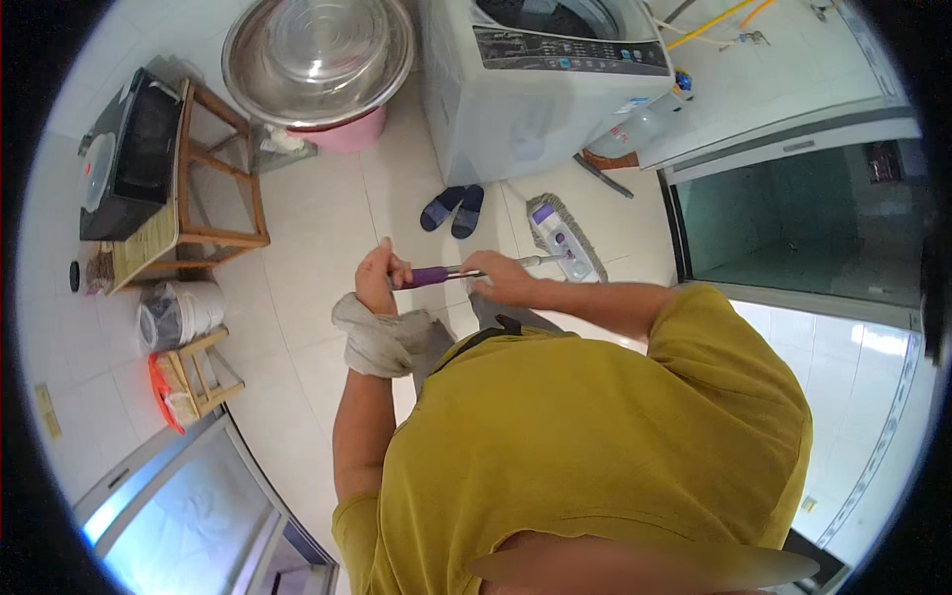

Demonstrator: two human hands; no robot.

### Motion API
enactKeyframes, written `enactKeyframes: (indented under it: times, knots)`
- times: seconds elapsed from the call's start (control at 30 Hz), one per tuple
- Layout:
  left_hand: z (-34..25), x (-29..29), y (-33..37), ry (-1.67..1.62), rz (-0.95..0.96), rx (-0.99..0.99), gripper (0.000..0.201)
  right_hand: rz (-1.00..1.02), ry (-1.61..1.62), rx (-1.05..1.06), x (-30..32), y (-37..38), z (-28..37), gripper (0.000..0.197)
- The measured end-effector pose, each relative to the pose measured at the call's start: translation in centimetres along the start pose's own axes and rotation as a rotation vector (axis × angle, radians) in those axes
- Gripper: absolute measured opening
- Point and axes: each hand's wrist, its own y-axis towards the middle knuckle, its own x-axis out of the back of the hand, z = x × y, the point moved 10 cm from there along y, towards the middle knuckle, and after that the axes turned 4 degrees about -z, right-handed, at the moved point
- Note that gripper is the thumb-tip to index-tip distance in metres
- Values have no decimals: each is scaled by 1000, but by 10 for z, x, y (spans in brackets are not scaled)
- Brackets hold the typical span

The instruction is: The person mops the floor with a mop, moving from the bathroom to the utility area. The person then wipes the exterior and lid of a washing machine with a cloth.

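- Left hand [379, 275]: fingers curled round the purple grip [428, 277] at the end of the mop [563, 245]. Right hand [504, 281]: wrapped over the metal pole [540, 261], farther right (some fingertips hidden).
- Mop position: grip and pole ran left to right in front of the body; the head was down on the tiles, far right of the hands, near side of the washing machine [535, 124].
- Risk 1, cloth: a grey cloth [377, 337] was bunched round the left wrist. A loose fold could have slid down over the grip and spoiled the hold (my guess, it didn't look tied).
- Risk 2, slippers: the pair of slippers [452, 210] sat just left of the mop head. A leftward sweep would probably have clipped them.
- Risk 3, far right: a dark bar [603, 177] lay on the floor beyond the head, a clear jug [635, 132] past it. Pushing too far that way could have snagged the bar or knocked the jug.
- Risk 4, glass: the sliding door [803, 228] stood right of the mop; a wide swing of the pole looked able to hit it.
- Risk 5, footing: if the tiles were wet (couldn't tell), a slip was plausible.
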Motion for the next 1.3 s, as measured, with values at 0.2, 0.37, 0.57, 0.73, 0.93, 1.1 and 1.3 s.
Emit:
enactKeyframes:
  times: [0.2, 0.37, 0.57, 0.73, 0.93, 1.1, 1.3]
  knots:
    - [2, -37, 33, 310, 219, 5, 37, 175, 498, -126, -45, 24, 124, 28]
    - [-1, -62, 53, 373, 379, -15, 36, 111, 473, -225, -39, 32, 105, 29]
    - [-9, -83, 64, 326, 377, -19, 37, -118, 431, -186, 10, 35, 87, 26]
    - [-15, -106, 77, 364, 369, -12, 36, 134, 480, -172, -5, 64, 71, 34]
    - [-31, -121, 129, 420, 306, -27, 34, 81, 875, -161, 121, 78, 52, 21]
    - [-42, -117, 163, 381, 71, -145, 33, -319, 1155, 99, 309, 94, 63, 19]
    - [-46, -148, 164, 293, 73, -100, 32, -140, 527, 97, 347, 161, 15, 15]
